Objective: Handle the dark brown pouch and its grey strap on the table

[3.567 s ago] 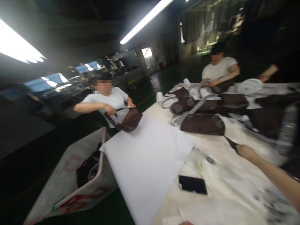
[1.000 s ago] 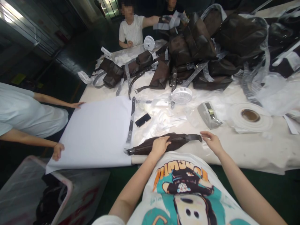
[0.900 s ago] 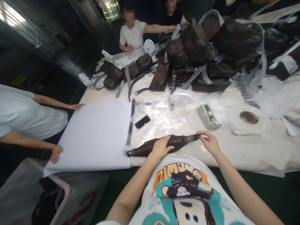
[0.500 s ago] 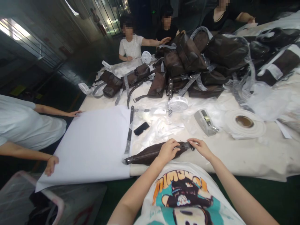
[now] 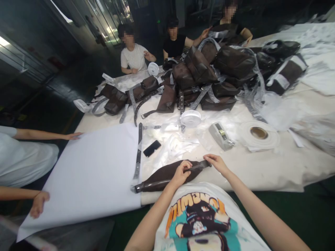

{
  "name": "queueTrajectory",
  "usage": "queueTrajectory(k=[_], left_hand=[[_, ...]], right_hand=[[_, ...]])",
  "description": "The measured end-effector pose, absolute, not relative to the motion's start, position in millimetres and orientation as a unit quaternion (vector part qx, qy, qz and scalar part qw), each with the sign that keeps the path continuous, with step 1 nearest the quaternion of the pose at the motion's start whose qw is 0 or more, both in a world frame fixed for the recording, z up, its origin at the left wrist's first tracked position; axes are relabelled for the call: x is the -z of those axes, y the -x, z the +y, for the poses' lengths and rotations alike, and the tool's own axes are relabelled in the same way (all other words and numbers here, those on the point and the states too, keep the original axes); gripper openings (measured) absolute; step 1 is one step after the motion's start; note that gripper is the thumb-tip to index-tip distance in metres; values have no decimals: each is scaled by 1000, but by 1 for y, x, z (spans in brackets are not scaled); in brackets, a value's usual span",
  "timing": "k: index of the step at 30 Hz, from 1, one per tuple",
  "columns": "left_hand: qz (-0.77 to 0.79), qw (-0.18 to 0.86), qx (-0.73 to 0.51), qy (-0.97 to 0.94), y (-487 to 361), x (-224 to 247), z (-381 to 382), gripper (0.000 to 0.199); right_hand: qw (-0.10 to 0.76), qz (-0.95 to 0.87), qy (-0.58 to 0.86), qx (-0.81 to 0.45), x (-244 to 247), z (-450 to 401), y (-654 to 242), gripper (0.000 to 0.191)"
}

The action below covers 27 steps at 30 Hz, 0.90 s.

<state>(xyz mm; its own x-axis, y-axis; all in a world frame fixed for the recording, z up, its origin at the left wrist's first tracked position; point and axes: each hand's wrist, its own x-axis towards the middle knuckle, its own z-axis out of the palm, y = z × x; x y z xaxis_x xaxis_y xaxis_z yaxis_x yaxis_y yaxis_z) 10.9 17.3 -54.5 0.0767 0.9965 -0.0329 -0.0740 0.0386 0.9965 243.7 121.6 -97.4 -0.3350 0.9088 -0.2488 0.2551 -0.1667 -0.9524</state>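
A long dark brown bag point(image 5: 163, 174) lies on the pale table cover at its near edge, in front of my body. My left hand point(image 5: 181, 171) is closed on the bag's upper strap, thumb and fingers pinched together. At the bag's right end, my right hand point(image 5: 213, 162) pinches the dark end of the strap point(image 5: 204, 164). The bag's left end, with a shiny dark tab point(image 5: 138, 187), touches the edge of the white sheet point(image 5: 96, 174). A strip with metal eyelets point(image 5: 138, 150) lies along that sheet's right edge.
A phone point(image 5: 152, 148), white fan point(image 5: 191, 118), tape dispenser point(image 5: 222, 136) and white roll point(image 5: 259, 134) lie beyond the bag. Brown bags point(image 5: 199, 66) are heaped farther back. A person's hands point(image 5: 39, 204) rest on the sheet at left; three people are across the table.
The view has shifted. The bag's brown side now shows more broadly, and my left hand has turned slightly on the strap. Across the table, people's arms have moved.
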Motion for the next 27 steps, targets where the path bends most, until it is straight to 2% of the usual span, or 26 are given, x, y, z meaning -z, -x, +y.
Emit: queueTrajectory(k=[7, 10, 12, 17, 20, 27], left_hand=[[407, 630, -622, -225, -14, 45, 12, 39], [444, 597, -645, -176, -12, 45, 14, 32], [492, 570, -637, -164, -8, 48, 15, 27], [595, 480, -620, -177, 14, 54, 11, 33], [619, 478, -596, -181, 26, 54, 4, 35], [650, 453, -554, -255, 33, 43, -13, 25]], right_hand=[[270, -581, 499, -583, 105, 121, -249, 51], [268, -587, 499, -579, 103, 122, -246, 54], [271, -586, 500, -577, 103, 126, -244, 53], [314, -576, 518, -549, 115, 152, -245, 49], [331, -574, 543, -516, 128, 177, -248, 46], [311, -590, 620, -414, 156, 226, -242, 38]])
